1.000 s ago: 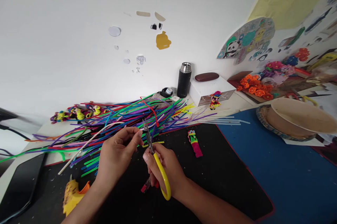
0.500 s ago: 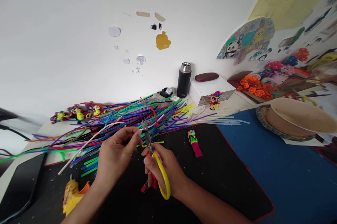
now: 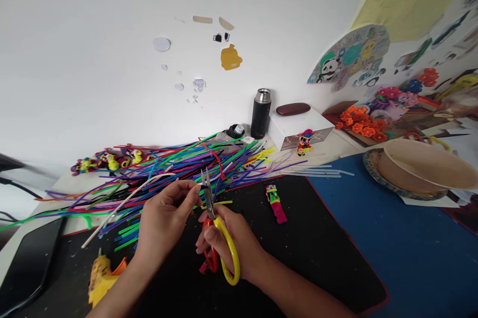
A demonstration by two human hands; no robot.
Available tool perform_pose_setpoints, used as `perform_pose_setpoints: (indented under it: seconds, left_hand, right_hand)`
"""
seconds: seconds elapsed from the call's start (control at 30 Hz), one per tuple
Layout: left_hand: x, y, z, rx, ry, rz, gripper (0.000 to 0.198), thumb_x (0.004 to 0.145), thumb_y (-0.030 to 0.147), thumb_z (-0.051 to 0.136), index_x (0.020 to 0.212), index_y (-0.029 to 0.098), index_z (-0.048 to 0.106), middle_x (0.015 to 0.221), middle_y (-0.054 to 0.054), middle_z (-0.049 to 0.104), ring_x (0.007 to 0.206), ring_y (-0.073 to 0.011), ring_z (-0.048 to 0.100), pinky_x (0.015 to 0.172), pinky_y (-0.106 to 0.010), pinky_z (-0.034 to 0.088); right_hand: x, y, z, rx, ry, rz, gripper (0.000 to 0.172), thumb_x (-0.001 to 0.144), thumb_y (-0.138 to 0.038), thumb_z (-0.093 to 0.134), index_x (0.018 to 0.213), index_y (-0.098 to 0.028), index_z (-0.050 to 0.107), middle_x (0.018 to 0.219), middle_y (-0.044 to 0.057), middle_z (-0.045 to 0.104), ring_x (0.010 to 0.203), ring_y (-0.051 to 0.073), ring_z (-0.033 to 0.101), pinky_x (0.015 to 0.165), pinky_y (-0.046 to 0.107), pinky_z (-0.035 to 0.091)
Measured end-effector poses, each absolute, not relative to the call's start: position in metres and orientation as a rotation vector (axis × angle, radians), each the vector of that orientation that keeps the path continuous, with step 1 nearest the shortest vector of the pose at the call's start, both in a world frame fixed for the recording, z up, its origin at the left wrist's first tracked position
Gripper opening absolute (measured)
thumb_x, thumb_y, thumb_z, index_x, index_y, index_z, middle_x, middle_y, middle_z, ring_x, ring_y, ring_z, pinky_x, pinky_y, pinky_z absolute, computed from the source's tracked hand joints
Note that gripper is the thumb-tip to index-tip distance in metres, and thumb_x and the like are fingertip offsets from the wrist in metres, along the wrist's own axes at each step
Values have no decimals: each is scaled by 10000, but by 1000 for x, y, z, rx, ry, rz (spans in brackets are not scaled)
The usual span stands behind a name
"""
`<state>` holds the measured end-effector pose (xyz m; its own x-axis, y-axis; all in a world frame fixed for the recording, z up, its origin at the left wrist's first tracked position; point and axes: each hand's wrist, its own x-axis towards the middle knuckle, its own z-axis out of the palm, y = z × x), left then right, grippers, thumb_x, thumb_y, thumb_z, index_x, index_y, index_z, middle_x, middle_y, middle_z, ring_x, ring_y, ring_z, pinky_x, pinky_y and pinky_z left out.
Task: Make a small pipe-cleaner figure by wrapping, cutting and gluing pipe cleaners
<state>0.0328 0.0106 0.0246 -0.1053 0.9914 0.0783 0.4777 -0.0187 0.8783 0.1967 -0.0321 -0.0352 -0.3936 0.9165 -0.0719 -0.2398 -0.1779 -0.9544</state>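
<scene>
Right hand — yellow-and-red scissors

Soft light, faint shadows, stretched edges

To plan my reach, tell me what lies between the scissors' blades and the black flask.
In the head view, the heap of coloured fuzzy sticks lies between the scissors and the black flask, with a bent red stick on top.

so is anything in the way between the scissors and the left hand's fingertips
Nothing visible blocks the scissors in the right hand. Only a small white piece shows between the left hand's fingertips and the blades; contact is too small to tell. The pipe cleaners seem to lie behind.
</scene>
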Motion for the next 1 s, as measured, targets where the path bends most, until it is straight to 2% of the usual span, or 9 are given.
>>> perform_pose_setpoints:
  seconds: [0.8,1.0]
  left_hand:
    - [36,11,28,1613,1707,1070,365,866,578,704,873,216,756,691,-17,769,592,-193,700,561,-247,537]
    - [35,13,24,1652,1723,1073,354,877,570,704,894,223,771,709,-15,783,617,-199,727,601,-253,558]
  right_hand:
    - [198,-31,-33,-862,-1122,1854,970,638,-973,696,1205,-192,590,923,81,756,788,256,799,704,319,582]
    - [205,-31,-29,-896,-1335,1766,942,742,-981,583,1274,-204,615,1030,104,759,884,268,777,722,325,586]
